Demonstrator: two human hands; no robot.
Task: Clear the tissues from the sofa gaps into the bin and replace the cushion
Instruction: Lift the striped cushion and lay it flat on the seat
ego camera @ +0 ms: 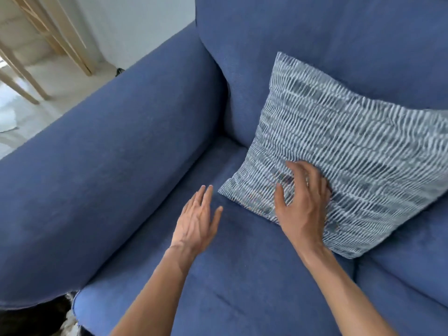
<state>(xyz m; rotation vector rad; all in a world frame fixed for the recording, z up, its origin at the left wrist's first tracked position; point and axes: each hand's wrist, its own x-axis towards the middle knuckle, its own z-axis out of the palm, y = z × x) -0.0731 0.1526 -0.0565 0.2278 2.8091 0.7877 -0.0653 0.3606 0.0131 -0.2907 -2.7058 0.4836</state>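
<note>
- Head view, sofa: cushion (344,151), striped in blue and white, leaned against the backrest of the blue sofa (116,151), its lower edge resting on the seat, near the corner where armrest and backrest meet.
- Head view, right side: right hand (303,204) lay flat on the lower left part of the cushion, fingers spread and pressing into the fabric; it was not closed around anything, only touching the cover.
- Head view, left side: left hand (196,219) hovered open just above the seat, fingers straight and apart, holding nothing, beside the cushion's lower corner but not touching it.
- Head view, gaps: the crease between seat and armrest and the one between seat and backrest showed no tissue where they could be seen; the stretch behind the cushion was hidden, so I could not tell whether it was clear.
- Head view, bin: no bin appeared; pale wooden legs (26,76) stood on the floor beyond the armrest, and something white near them at the left edge was too blurred to name.
- Progress, as a judgement: the clearing looked finished or nearly so, and the cushion seemed to be back in place, with only a last settling pat and release left.
</note>
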